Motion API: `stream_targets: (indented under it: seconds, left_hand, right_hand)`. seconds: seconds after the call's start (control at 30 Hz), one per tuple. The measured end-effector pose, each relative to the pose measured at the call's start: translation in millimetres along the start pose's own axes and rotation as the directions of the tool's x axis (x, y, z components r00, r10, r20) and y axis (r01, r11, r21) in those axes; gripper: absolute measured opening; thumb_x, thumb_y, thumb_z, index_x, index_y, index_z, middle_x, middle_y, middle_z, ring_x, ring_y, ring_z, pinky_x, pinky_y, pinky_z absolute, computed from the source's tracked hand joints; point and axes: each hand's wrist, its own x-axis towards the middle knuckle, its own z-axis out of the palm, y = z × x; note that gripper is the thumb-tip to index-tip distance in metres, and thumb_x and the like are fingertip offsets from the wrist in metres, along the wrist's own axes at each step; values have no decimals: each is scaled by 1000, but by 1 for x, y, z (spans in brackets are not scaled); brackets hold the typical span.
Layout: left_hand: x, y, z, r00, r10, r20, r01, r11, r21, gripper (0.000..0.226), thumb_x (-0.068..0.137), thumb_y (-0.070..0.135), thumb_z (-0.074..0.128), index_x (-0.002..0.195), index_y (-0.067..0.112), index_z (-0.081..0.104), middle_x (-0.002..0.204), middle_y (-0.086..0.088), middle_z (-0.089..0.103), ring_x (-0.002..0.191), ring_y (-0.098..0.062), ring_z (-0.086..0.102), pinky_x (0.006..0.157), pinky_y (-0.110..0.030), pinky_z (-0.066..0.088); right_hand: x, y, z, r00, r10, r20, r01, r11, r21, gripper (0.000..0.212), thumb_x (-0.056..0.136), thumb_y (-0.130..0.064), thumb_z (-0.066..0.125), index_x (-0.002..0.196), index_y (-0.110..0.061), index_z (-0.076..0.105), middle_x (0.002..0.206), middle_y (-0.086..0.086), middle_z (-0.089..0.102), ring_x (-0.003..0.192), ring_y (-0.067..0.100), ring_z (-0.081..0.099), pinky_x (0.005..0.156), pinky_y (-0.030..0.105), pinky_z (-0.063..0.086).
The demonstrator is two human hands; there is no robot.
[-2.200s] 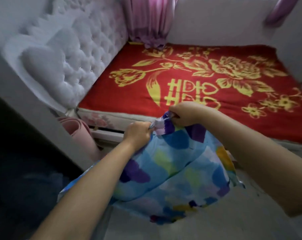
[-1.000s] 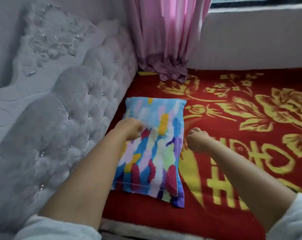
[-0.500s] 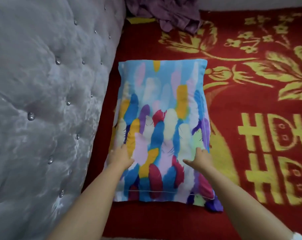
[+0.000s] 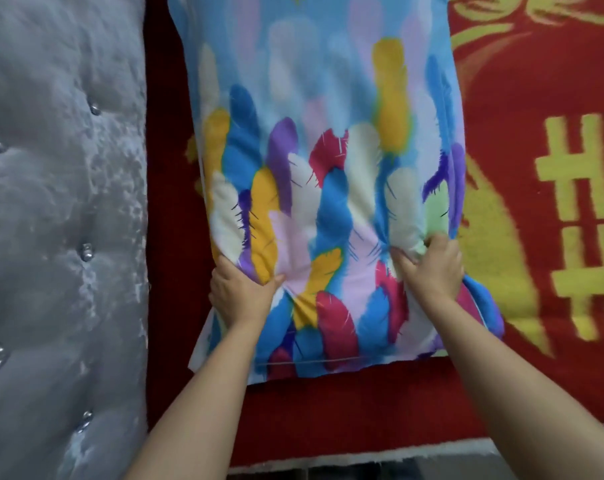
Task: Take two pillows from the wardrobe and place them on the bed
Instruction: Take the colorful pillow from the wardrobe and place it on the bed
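My soft pillow with bright feather shapes on blue cloth (image 4: 328, 150) lies on the red bed blanket with yellow flowers (image 4: 535, 98), close beside the puffy grey headboard (image 4: 61, 202). My left hand (image 4: 240, 294) and right hand (image 4: 432, 268) each squeeze a bunch of cloth near its bottom end. I think I should tug evenly, so it sits straight and smooth.

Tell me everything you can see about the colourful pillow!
The pillow has a soft-looking cloth cover, sky blue, printed with feathers in yellow, purple, red, white, pink and green. A stitched seam runs along its near end. It lies flat on the red blanket with yellow patterns, beside the grey tufted headboard; its far end is out of view. The left hand and right hand grip its near part, bunching the fabric.
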Motion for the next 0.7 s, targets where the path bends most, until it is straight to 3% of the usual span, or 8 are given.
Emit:
stream_targets:
  seconds: [0.13,0.27,0.37,0.47,0.57,0.7]
  left_hand:
    - [-9,16,-18,989,124,-82,-126,992,-21,71,66,23,83,120,-7,47,115,-28,59,107,-42,54,86,-47,43]
    - [-14,41,-70,954,238,-181,-252,966,-55,54,71,11,77,116,-7,54,112,-29,61,106,-41,55,86,-47,41]
    - [-7,70,-126,902,315,-294,-353,932,-86,48,68,3,76,110,-12,56,103,-34,62,99,-45,57,81,-49,43]
    - [9,101,-177,845,380,-375,-447,888,-109,48,64,-5,75,107,-15,57,97,-37,62,93,-48,57,77,-51,47]
    - [35,141,-221,821,392,-414,-474,873,-115,49,70,3,73,113,-11,53,107,-32,59,101,-45,54,83,-49,44]
    - [95,208,-282,780,349,-519,-453,887,-85,65,82,24,69,128,-12,40,125,-32,51,116,-43,48,96,-46,35]
  right_hand:
    - [-2,-14,-27,984,-176,-10,175,983,-57,29,85,-20,59,82,7,52,94,31,57,86,44,56,67,48,45]
    - [-4,-46,-83,960,-237,-151,251,964,88,24,79,-16,49,66,4,49,82,31,58,77,42,56,54,39,30]
    - [2,-84,-132,931,-248,-268,304,933,194,21,79,-6,58,65,8,50,78,32,58,74,42,57,54,39,29]
    - [15,-124,-175,917,-239,-318,327,908,261,22,81,-5,59,62,0,48,80,31,59,77,41,56,61,45,39]
    - [37,-169,-211,905,-235,-355,352,881,314,23,85,-9,56,64,-5,47,85,29,60,81,40,56,65,44,39]
    - [103,-244,-257,895,-210,-393,357,866,350,30,92,-22,49,96,7,56,113,28,55,107,40,50,87,46,42]
